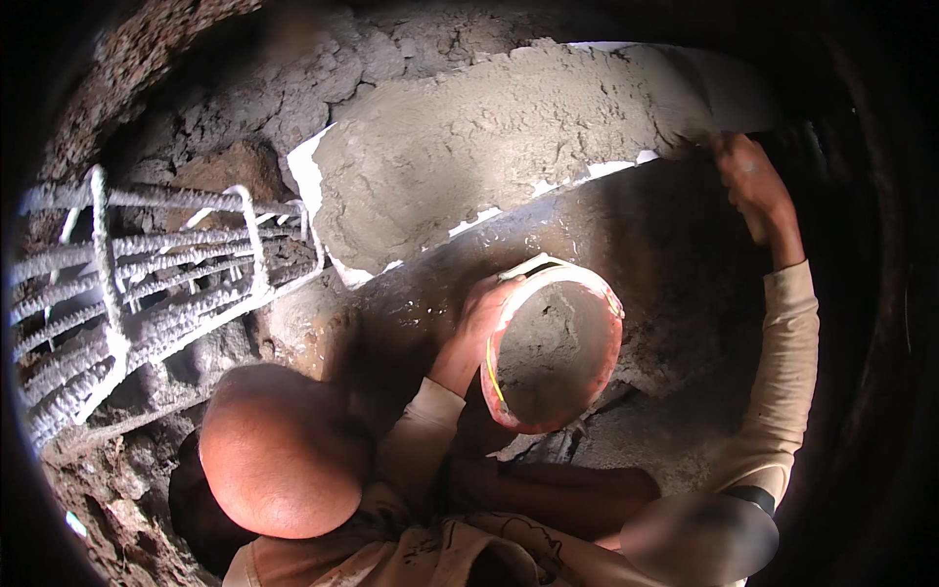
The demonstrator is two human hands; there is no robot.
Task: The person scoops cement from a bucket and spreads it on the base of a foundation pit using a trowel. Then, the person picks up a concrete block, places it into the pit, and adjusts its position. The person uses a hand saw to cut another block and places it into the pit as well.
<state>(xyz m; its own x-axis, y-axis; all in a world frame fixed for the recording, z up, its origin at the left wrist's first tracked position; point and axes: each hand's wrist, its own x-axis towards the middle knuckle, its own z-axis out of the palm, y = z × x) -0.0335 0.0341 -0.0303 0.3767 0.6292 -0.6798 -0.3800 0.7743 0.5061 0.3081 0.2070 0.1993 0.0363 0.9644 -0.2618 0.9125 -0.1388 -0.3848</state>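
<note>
My left hand grips the rim of a round reddish bucket on its left side. Wet grey mortar fills much of the bucket, and a thin yellow strip runs down its inner left wall. Beyond it stretches a long slab of rough grey mortar, with the white edge of a sheet or board showing around it. My right hand is at the slab's right end, its fingers curled in. Deep shadow hides what those fingers hold, if anything.
A cage of cement-coated steel reinforcing bars juts in from the left, close to the slab's left end. Rough earth borders the lower left. My bare knee is bent left of the bucket. A blurred rounded shape lies at the lower right.
</note>
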